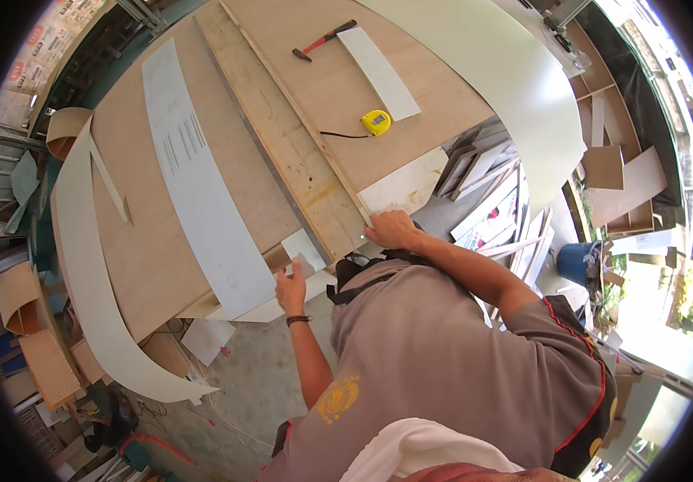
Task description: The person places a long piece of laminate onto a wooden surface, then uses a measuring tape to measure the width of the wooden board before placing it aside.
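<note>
My left hand [290, 287], with a dark band on its wrist, pinches the lower edge of a small white laminate piece [303, 249] at the near edge of the plywood table [145, 241]. My right hand [393, 229] lies with curled fingers on the near end of a long wooden plank [294, 153], where a thin wooden strip [298, 112] runs along it. A white laminate offcut [402, 186] lies just beyond that hand. A long white laminate strip [202, 185] crosses the table to the left of the plank.
A hammer [324, 40], a yellow tape measure [375, 122] and a short white strip [378, 72] lie on the far board. A big white sheet [515, 88] curves at the right. Board offcuts [491, 201] and a blue bucket [578, 261] sit on the floor.
</note>
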{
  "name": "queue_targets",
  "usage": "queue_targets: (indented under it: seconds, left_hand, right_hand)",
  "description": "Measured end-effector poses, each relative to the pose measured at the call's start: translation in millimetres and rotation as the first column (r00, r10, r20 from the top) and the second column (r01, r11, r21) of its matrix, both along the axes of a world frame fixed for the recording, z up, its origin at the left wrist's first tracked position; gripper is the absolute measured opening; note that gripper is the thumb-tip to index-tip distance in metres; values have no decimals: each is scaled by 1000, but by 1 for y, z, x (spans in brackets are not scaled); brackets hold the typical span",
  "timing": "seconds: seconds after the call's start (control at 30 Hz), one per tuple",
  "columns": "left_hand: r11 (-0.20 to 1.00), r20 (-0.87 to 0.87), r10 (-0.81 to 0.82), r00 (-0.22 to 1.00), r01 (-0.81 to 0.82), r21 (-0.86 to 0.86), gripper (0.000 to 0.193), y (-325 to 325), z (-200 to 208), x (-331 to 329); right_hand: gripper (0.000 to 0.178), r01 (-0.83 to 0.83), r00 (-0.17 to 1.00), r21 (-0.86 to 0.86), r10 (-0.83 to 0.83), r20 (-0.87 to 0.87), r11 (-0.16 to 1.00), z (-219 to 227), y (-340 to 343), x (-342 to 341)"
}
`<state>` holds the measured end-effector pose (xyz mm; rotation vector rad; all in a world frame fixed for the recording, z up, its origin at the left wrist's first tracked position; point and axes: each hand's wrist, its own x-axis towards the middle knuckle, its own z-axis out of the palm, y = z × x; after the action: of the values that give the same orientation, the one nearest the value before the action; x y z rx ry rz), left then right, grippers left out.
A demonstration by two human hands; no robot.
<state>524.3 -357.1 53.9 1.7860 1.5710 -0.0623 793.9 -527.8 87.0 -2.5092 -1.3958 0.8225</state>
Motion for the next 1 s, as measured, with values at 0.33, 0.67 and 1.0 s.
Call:
queue_targets:
  seconds: [0.33, 0.67, 1.0]
  left_hand:
    - [993, 196, 111, 974, -114, 2, 57, -21, 13, -6]
    - [968, 118, 95, 988, -119, 221, 46, -66, 124, 39]
    - [991, 235, 36, 971, -64, 114, 45, -131, 199, 208]
  right_hand:
    - [50, -145, 985, -12, 144, -98, 989, 37, -15, 2]
    - [44, -241, 919, -4, 226, -324, 971, 21, 0, 63]
    - [44, -443, 874, 424, 276, 399, 790, -29, 67, 277]
